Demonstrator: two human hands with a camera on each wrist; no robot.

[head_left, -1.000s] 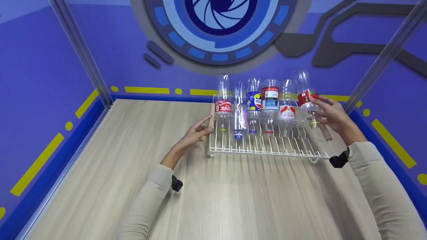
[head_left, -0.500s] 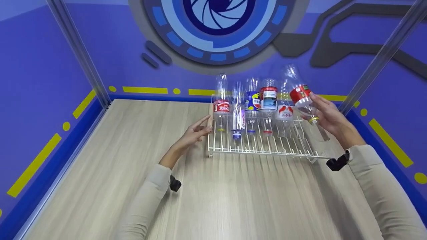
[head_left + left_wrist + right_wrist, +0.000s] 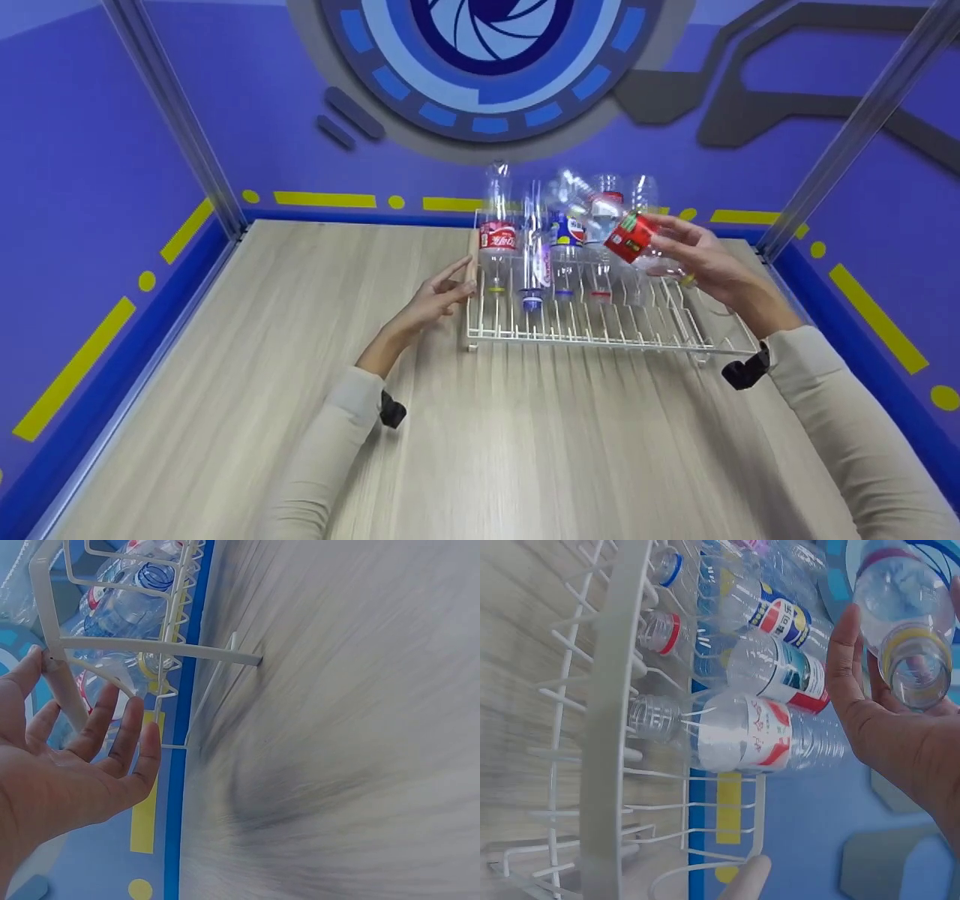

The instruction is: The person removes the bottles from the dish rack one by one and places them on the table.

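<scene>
My right hand (image 3: pixel 709 259) grips a clear plastic bottle with a red label (image 3: pixel 631 237). The bottle tilts, base up to the left, above the upside-down bottles in a white wire rack (image 3: pixel 592 343). Its open neck with a yellow ring (image 3: pixel 917 652) shows in the right wrist view. The fingertips of my left hand (image 3: pixel 435 304) touch the rack's wooden handle (image 3: pixel 67 694) on the left side, its other fingers loosely bent. Standing neck-down in the rack are a red-labelled cola bottle (image 3: pixel 498 235), a blue-and-yellow-labelled bottle (image 3: pixel 781 619) and a red-and-white-labelled bottle (image 3: pixel 769 733), among others.
The rack stands on a wood-grain table (image 3: pixel 360 450) near the blue patterned back wall (image 3: pixel 315 169). Bare wire slots (image 3: pixel 727 817) lie at the rack's right end. Metal posts (image 3: pixel 172 112) stand in the corners.
My right hand has moved left with the red-labelled bottle, which leans further over and now covers parts of the bottles behind. The left hand stays at the rack's handle.
</scene>
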